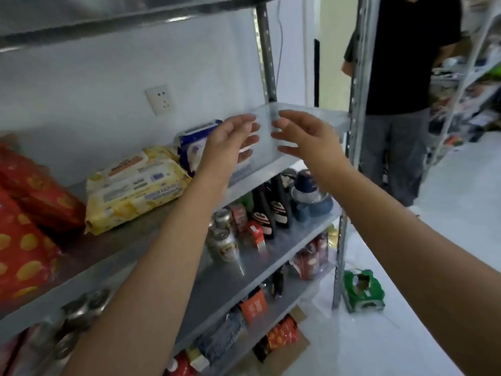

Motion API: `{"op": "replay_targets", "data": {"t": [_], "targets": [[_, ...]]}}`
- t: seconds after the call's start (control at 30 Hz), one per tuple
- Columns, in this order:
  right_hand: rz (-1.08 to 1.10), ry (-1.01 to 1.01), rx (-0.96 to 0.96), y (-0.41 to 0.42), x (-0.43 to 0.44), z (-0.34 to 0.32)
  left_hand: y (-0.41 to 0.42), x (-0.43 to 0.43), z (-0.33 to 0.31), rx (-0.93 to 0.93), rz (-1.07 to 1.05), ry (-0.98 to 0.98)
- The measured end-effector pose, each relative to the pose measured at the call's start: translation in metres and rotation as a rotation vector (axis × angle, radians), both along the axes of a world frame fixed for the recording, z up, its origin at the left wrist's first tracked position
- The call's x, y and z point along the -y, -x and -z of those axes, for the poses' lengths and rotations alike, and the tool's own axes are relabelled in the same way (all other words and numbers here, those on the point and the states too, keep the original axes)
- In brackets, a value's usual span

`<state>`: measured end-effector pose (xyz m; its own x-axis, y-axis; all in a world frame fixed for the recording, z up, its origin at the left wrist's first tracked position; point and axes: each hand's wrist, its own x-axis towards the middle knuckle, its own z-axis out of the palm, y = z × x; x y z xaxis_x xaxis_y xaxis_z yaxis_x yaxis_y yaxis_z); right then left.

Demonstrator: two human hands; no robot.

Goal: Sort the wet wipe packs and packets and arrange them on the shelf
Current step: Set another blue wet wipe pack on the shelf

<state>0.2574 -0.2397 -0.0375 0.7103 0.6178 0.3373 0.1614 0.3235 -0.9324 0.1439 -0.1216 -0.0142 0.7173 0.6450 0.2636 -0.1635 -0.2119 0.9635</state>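
Two empty hands, left hand (230, 139) and right hand (306, 137), spread wide mid-frame; grey metal shelf (130, 237) holds yellow plastic wipe packs (135, 191) and a blue plastic wipe pack (193, 150).

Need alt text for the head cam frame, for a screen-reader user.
Two bare hands, the left hand and the right hand, reach open and empty over the bare right end of a metal shelf. Left of them on it sit a blue wet wipe pack, yellow wet wipe packs and red packets. Cans and bottles stand on the lower shelf.
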Motion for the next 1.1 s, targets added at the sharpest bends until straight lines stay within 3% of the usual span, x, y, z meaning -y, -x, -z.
{"op": "replay_targets", "data": {"t": [0.33, 0.6, 0.87, 1.1], "targets": [[0.459, 0.093, -0.106, 0.094, 0.174, 0.064, 0.032, 0.146, 0.075, -0.084, 0.426, 0.106], [0.929, 0.099, -0.193, 0.182, 0.361, 0.080, 0.047, 0.317, 0.101, -0.180, 0.840, 0.132], [1.332, 0.100, -0.278, 0.314, 0.543, 0.102, 0.121, 0.515, 0.112, -0.243, 1.269, -0.005], [1.476, 0.134, -0.529, 0.395, 0.644, 0.160, 0.173, 0.622, 0.171, -0.415, 1.376, -0.134]]}}
